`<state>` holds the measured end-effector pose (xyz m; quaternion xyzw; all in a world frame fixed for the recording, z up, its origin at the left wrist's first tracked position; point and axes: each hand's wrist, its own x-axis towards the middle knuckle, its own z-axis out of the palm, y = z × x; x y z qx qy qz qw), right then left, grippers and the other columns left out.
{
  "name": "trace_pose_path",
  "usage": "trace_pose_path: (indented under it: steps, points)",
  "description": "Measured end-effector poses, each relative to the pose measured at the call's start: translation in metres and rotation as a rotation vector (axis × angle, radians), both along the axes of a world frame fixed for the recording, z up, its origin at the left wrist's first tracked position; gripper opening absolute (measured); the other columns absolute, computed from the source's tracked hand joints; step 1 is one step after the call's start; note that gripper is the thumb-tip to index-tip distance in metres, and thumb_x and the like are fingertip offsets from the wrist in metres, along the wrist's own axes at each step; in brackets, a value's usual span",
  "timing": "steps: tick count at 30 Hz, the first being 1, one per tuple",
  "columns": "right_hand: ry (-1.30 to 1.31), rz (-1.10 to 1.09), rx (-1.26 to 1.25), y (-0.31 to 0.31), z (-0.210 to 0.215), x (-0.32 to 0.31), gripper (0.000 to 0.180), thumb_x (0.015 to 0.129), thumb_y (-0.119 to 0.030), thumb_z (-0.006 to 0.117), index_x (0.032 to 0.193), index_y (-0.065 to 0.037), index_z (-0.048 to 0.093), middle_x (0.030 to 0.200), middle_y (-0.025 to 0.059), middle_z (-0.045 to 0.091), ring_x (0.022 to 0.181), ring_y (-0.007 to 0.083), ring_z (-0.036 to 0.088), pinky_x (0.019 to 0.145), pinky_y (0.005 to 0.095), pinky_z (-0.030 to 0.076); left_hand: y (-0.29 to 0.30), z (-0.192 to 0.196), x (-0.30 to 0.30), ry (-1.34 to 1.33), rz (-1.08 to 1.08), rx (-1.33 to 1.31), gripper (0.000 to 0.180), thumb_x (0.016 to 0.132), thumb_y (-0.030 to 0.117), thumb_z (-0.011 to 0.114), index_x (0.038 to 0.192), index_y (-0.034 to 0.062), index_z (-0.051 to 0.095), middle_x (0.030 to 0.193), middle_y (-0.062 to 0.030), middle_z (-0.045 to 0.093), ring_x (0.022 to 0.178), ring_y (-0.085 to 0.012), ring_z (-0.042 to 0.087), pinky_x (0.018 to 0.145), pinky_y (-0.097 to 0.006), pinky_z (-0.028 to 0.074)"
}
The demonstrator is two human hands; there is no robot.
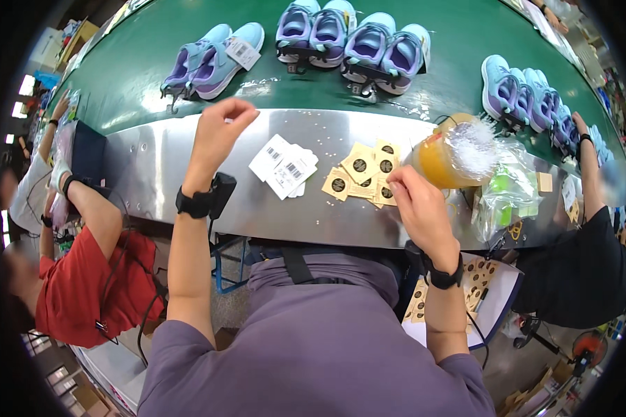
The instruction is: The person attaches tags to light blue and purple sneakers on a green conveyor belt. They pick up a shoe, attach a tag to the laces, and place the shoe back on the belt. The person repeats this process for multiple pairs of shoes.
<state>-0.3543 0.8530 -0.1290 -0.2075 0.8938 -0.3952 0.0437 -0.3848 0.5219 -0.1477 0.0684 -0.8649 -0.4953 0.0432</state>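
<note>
My left hand (221, 135) hovers over the steel ledge's far side, just short of the green belt. Its fingers are closed in a pinch, and what they hold, if anything, is too small to make out. My right hand (424, 212) is also closed, thumb against fingertips, at the right edge of a pile of tan square cards (361, 167) with dark round prints. Whether a card is between those fingers is hidden. Between my hands lies a stack of white barcode tags (283, 167). Past my left hand sits a light blue and purple sneaker pair (219, 62) with a white tag.
More sneaker pairs (351, 42) stand on the green belt (139, 66). An orange tub (442, 160) with white plastic fasteners and a clear bag (509, 191) stand right of my right hand. Below is a tray of tan cards (476, 274). Co-workers' arms reach in on both sides.
</note>
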Motion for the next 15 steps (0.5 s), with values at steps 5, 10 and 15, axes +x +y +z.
trace_pose_path:
  steps: [5, 10, 15]
  points:
    - [0.118, -0.049, 0.271, -0.020, -0.032, -0.018, 0.023, 0.084, -0.022, 0.063, 0.094, -0.003, 0.055, 0.087, 0.0140, 0.061, 0.077, 0.0346, 0.061, 0.066, 0.0425, 0.048, 0.002, -0.039, 0.023, -0.174, -0.008, -0.370, 0.032, 0.075, 0.031, 0.073, 0.080, 0.0002, 0.064, 0.079, -0.0082, 0.062, 0.070, -0.0165, 0.057, 0.062, -0.029, 0.044]
    - [0.122, -0.121, 0.391, -0.024, -0.057, -0.031, 0.033, 0.078, -0.027, 0.069, 0.094, -0.002, 0.055, 0.089, 0.0156, 0.061, 0.078, 0.0339, 0.062, 0.066, 0.0431, 0.048, 0.023, -0.048, 0.015, -0.169, -0.023, -0.515, 0.040, 0.069, 0.040, 0.074, 0.073, 0.0024, 0.061, 0.080, -0.0094, 0.058, 0.075, -0.0237, 0.057, 0.064, -0.034, 0.045]
    - [0.037, -0.166, 0.224, -0.020, -0.055, -0.036, 0.035, 0.075, -0.023, 0.072, 0.092, 0.002, 0.055, 0.088, 0.0181, 0.060, 0.080, 0.0334, 0.060, 0.069, 0.0418, 0.047, 0.007, -0.065, 0.006, -0.180, -0.059, -0.201, 0.034, 0.067, 0.028, 0.078, 0.074, -0.0008, 0.062, 0.072, -0.0079, 0.061, 0.065, -0.0160, 0.057, 0.058, -0.028, 0.045]
